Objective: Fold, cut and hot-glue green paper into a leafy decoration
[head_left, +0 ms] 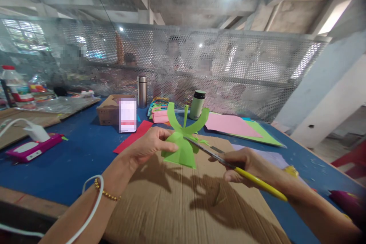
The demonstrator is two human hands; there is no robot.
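My left hand (156,143) pinches a bright green paper cutout (183,152) between thumb and fingers. Curved strips rise from its top, and a wider flared part hangs below. In my right hand (248,164) is a pair of scissors (259,183) with a yellow handle, the fingers closed around it. A long metal blade points left and meets the cutout near its narrow middle. Both hands are above a sheet of brown cardboard (171,206), where their shadows fall. Part of the scissors is hidden by my right hand.
Beyond the cardboard stand a phone (127,115), a cardboard box (108,110), a steel flask (142,91) and a green bottle (197,105). Pink paper (233,124) lies right, red paper (134,137) left. A purple power strip (34,148) sits far left. A perforated screen (183,68) rises behind.
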